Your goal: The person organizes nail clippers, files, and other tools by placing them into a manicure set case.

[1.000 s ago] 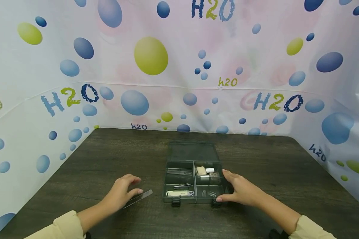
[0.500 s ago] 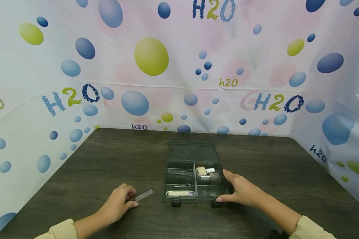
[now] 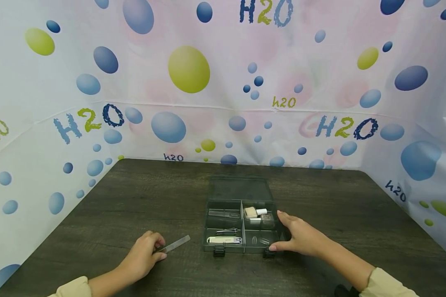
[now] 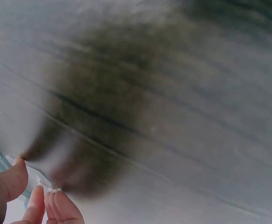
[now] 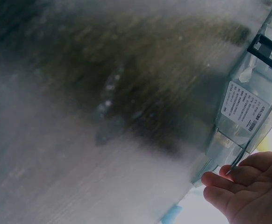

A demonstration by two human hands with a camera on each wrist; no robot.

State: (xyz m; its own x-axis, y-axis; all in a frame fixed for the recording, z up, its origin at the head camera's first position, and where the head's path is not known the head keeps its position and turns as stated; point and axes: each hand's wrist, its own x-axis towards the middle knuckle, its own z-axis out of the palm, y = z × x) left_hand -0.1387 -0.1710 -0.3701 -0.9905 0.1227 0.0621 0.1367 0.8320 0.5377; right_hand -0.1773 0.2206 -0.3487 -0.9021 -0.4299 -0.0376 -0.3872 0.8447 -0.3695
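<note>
A flat nail file (image 3: 177, 243) lies slanted on the table, left of the box. My left hand (image 3: 143, 252) pinches its near end between thumb and fingers; part of the file is hidden under them. In the left wrist view, the thumb (image 4: 17, 179) and fingertips meet the pale strip. My right hand (image 3: 301, 235) holds the right side of a dark see-through compartment box (image 3: 241, 248), thumb at the front corner. Its lid (image 3: 239, 189) lies back. Inside are a nail clipper (image 3: 224, 240), a thin metal tool (image 3: 227, 230) and nail polish bottles (image 3: 250, 213).
Small clear pieces (image 3: 262, 240) sit in the front right compartment, and long dark pieces (image 3: 224, 213) in the back left one. Two black clasps (image 3: 219, 250) are on the front edge. The dark wood table (image 3: 163, 185) meets a patterned backdrop (image 3: 223, 136).
My left hand moved down and left along the nail file and closed on its near end. The file stays about where it was. The right hand and box have not visibly moved.
</note>
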